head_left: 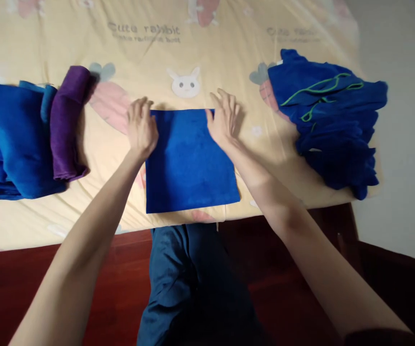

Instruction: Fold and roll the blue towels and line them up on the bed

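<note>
A blue towel (193, 158) lies flat on the bed, roughly rectangular, its near edge close to the edge of the bed. At its far left corner rests my left hand (142, 127), open, with fingers slightly bent and touching the cloth's edge. My right hand (224, 117) is at the far right corner, fingers spread and thumb on the towel. Neither hand lifts the cloth. What lies beneath my palms is hidden.
A purple rolled towel (68, 122) lies to the left beside a stack of folded blue towels (19, 139). Crumpled blue cloths with green edging (333, 115) are heaped at the right. The yellow printed bedsheet (221, 53) covers the bed; a pale wall (402, 144) stands on the right.
</note>
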Demonstrator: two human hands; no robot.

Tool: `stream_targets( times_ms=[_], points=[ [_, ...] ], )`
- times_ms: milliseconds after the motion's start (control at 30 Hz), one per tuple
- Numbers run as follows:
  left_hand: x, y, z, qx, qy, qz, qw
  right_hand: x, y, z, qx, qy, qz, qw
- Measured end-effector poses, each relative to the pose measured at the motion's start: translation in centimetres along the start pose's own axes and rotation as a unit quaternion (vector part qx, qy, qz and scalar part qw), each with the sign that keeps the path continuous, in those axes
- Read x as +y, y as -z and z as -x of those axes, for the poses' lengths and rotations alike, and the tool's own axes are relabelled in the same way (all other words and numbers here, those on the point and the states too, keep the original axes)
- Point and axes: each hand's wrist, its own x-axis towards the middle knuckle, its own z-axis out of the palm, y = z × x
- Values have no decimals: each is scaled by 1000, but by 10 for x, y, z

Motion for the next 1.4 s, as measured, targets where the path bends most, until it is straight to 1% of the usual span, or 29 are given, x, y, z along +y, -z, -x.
stream_targets(
  times_ms=[33,67,100,133,167,200,300,333,367,400,467,500,567,600,633,667,733,800,867,900,967,1067,1133,1167,1233,1400],
  points=[
    [9,-7,8,-24,-33,-6,999,-14,-2,11,-29,35,11,999],
    [15,-14,15,-50,-58,-9,997,-23,-5,21,-64,63,18,996],
    [19,-21,20,-72,-71,-8,995,-25,-9,30,-97,81,23,992],
    [18,-27,22,-86,-73,-7,994,-22,-13,36,-122,87,29,988],
    [15,-31,23,-91,-65,-5,994,-12,-17,40,-135,80,37,987],
    [10,-35,21,-88,-50,-3,995,1,-20,41,-134,63,46,988],
    [-7,-38,8,-65,5,-1,998,45,-21,30,-99,0,72,992],
    [-8,-38,4,-59,19,-2,998,53,-18,26,-92,-16,80,992],
    [-6,-37,2,-54,28,-3,998,55,-15,22,-89,-27,88,992],
    [-1,-36,3,-49,29,-4,998,51,-12,21,-86,-33,96,991],
    [19,-34,14,-43,4,-4,999,28,-7,29,-76,-22,106,991],
    [31,-33,25,-45,-19,-3,999,12,-7,39,-71,-2,105,992],
    [52,-31,53,-62,-60,1,996,-18,-8,69,-76,50,89,992],
    [58,-28,68,-74,-73,2,995,-28,-10,85,-89,69,77,991],
    [61,-25,82,-83,-76,2,994,-34,-11,99,-103,74,67,990],
    [61,-20,94,-87,-72,1,994,-35,-11,112,-113,65,60,990],
    [52,-10,109,-83,-48,-4,995,-23,-7,126,-113,24,55,992],
    [42,-2,113,-75,-23,-10,997,-6,0,128,-101,-13,56,993],
    [41,2,113,-69,-6,-16,997,2,8,127,-96,-32,59,993],
    [46,2,114,-66,0,-19,998,0,11,128,-93,-38,62,993],
    [63,-1,123,-67,2,-25,997,-17,14,137,-90,-40,64,993],
    [96,-11,150,-102,-20,-29,994,-56,10,167,-111,13,52,992],
    [108,-15,169,-110,-25,-30,993,-74,5,187,-133,44,41,989],
    [111,-16,177,-105,-23,-29,994,-79,4,194,-138,48,37,989],
    [108,-13,187,-88,-20,-25,996,-81,4,202,-137,44,33,989],
    [86,8,200,-57,-18,-20,998,-62,17,208,-104,17,37,994]
  ],
)
